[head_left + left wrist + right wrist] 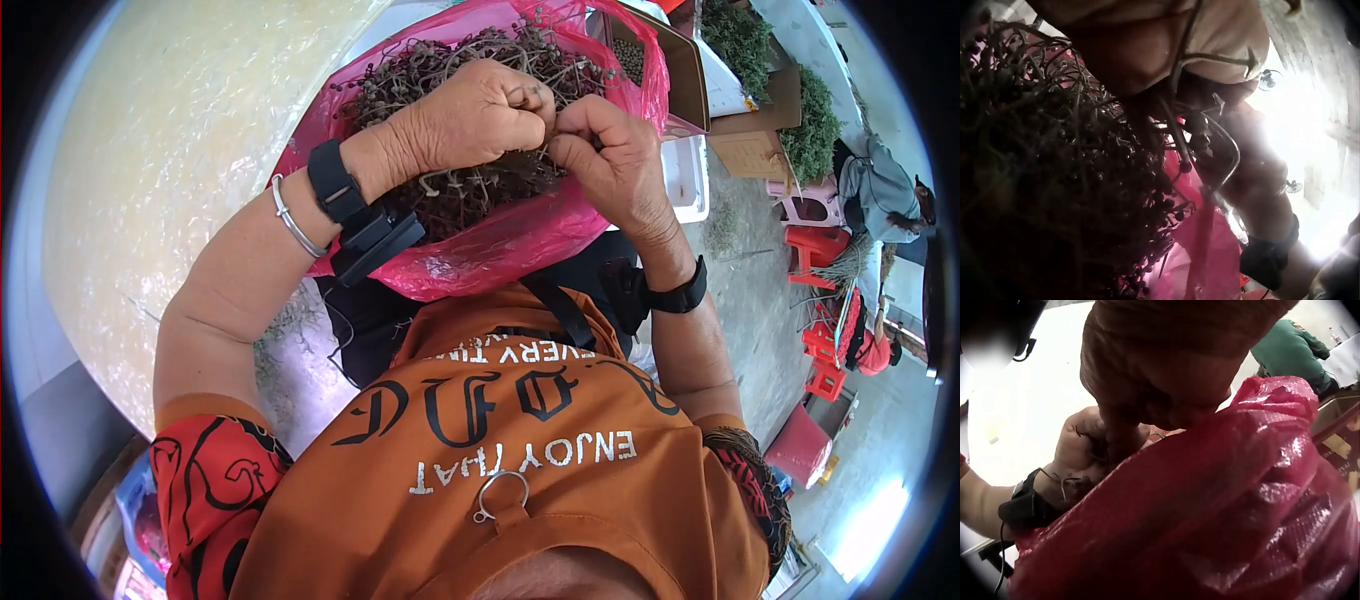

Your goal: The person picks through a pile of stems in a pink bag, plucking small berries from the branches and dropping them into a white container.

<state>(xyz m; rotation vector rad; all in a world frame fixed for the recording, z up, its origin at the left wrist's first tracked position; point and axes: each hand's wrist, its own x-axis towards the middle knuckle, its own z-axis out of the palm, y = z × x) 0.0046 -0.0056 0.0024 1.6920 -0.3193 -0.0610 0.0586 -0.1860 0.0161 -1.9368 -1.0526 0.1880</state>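
Observation:
A pink plastic bag (480, 258) (1210, 506) stands open, filled with dark, thin, branching stems (450, 205) (1054, 156) bearing small round heads. Over the pile, the left hand (480, 115) (1160, 44) (1082, 447) has its fingers curled round a few stems, some of which stick out below it in the left wrist view. Close against it, the right hand (615, 160) (1241, 169) (1160, 369) pinches between thumb and forefinger at the same small stems. The exact piece between the fingertips is too small to tell.
A pale table (150, 170) lies at the left. Beside the bag are a cardboard box (688, 85) and a white tray (690, 185); boxes with green plants (810, 130) stand further right. Red stools (812, 250) and a seated person (880, 190) are at the far right.

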